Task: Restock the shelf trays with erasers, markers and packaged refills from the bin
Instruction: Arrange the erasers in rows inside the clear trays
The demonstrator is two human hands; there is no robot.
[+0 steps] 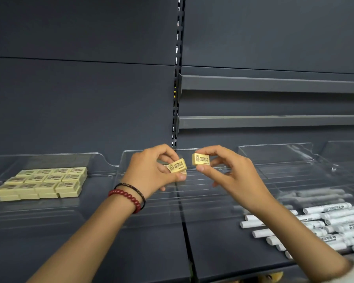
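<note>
My left hand [151,170] grips a small stack of yellow erasers [178,165] printed with a rabbit logo. My right hand [227,170] pinches a single yellow eraser [200,159] by its right end. Both hands hover over the middle clear tray [151,209], which holds nothing I can see. The left clear tray [39,209] carries several yellow erasers [43,183] laid in neat rows, stacked two high. The right clear tray [274,172] holds a pile of white markers [319,223].
Dark grey shelf back panels rise behind the trays. Two narrow grey shelf rails [274,121] stick out at the upper right. A slotted upright [177,78] divides the two shelf bays. The shelf's front edge [243,272] runs below my arms.
</note>
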